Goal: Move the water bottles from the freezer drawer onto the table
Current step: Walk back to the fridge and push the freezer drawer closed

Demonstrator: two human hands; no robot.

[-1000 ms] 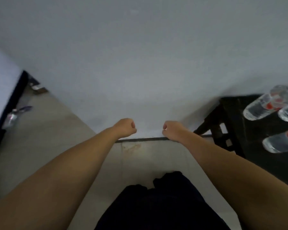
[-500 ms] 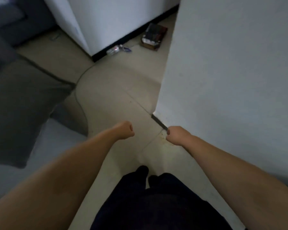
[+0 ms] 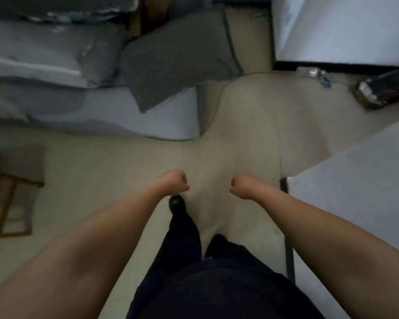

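Here, grey cushion [image 3: 177, 63] ahead-left, white wall [image 3: 355, 203] close right.

Beige floor [image 3: 240, 139], dark grey pillow [image 3: 177, 63], pale blue-grey bedding [image 3: 44, 51], white wall [image 3: 355, 215], black trousers [image 3: 205, 284].

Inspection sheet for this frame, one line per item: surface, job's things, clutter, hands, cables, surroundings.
Surface: beige floor; no table in view.
Job's things: nothing seen; no water bottles, no freezer drawer visible.
Clutter: dark box and a small wrapper-like item on the floor by a white appliance.
Hands: left hand and right hand both closed in fists, holding nothing.
Cables: nothing seen.
Surroundings: grey cushion on a grey sofa, wooden frame far left, white wall at right.
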